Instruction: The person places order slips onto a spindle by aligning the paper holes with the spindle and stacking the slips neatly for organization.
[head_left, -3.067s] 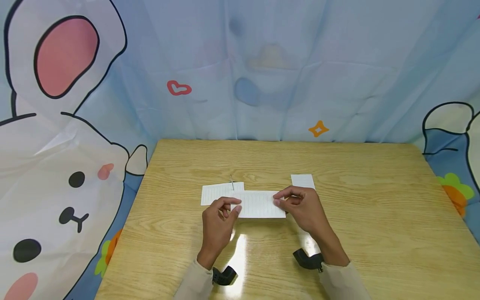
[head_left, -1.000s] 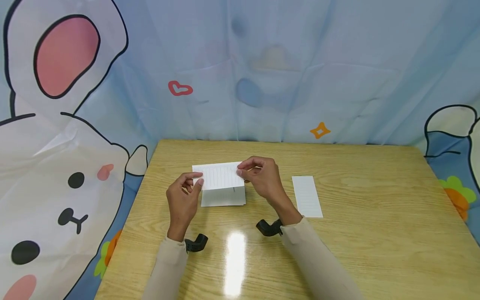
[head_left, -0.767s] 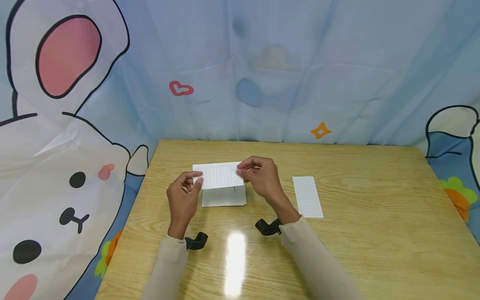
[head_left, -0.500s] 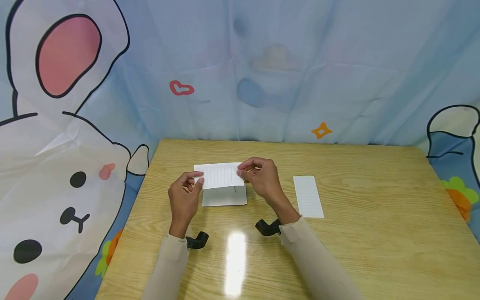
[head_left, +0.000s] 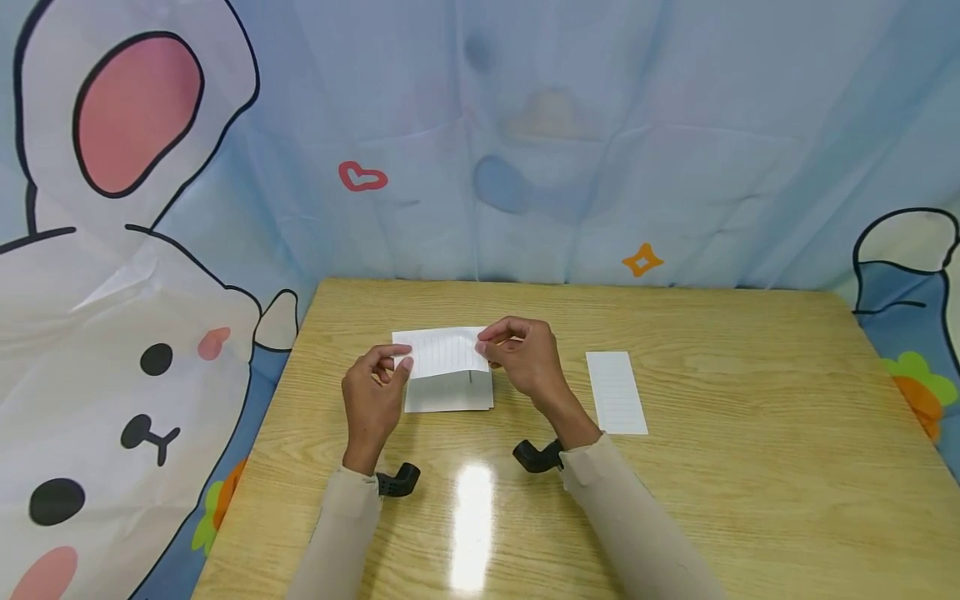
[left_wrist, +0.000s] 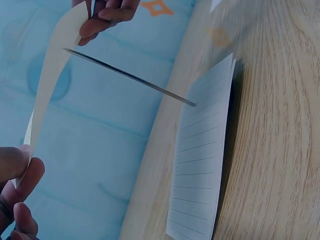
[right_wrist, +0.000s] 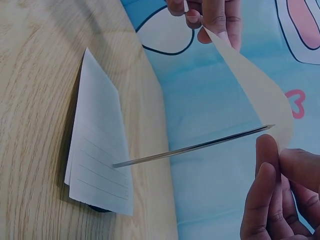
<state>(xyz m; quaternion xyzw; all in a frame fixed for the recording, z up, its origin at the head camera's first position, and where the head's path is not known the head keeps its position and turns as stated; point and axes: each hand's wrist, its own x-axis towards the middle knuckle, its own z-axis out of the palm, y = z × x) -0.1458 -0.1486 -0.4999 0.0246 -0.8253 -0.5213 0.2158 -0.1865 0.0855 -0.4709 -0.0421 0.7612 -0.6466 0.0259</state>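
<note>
A lined paper slip (head_left: 442, 352) is stretched between both hands, above an upright metal spike (left_wrist: 130, 76). My left hand (head_left: 375, 400) pinches its left end between thumb and fingers. At the right end, my right hand (head_left: 528, 358) pinches it the same way. The spike's pointed tip meets the slip's underside near the right end, where the paper bows in the right wrist view. Lower on the spike sit lined slips (right_wrist: 100, 145), pierced near one end and lying slightly fanned. A dark base shows only as a sliver beneath them.
Another lined slip (head_left: 617, 392) lies flat on the wooden table (head_left: 750, 433), right of the right hand. A blue printed curtain (head_left: 570, 183) hangs behind the table and along its left side. Black wrist cameras (head_left: 400, 481) are strapped to both wrists.
Over the three seconds both hands carried the slip left and farther away, to above the spike. In the last half second it shifted slightly right and bowed more, the left hand moving inward.
</note>
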